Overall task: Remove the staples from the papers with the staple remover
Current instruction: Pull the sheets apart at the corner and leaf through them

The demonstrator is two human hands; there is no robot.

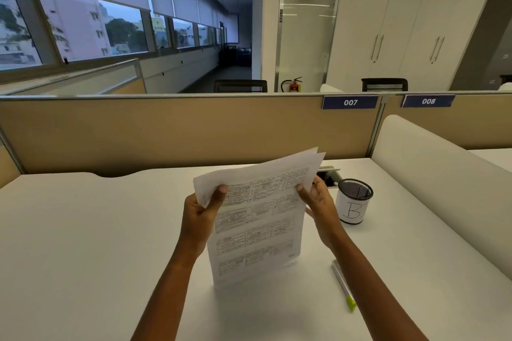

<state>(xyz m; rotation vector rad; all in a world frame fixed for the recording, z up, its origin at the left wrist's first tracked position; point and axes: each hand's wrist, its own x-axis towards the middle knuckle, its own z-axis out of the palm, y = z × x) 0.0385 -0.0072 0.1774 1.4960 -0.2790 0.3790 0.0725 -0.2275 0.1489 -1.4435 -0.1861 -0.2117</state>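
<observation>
Holding papers (257, 219) upright at desk (83, 230), pinched at left edge by left hand (202, 213), at right edge by right hand (318, 202), beside mesh cup (353, 205)

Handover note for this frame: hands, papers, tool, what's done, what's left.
Left hand grips the papers at their left edge; right hand pinches the right edge.
Papers held upright over the desk.
Slim silver tool with a green tip, likely the staple remover, lies on the desk right of them, near the mesh cup.
Done: nothing I can confirm; no staple visible.
Left: take the tool, pull the staples.
</observation>
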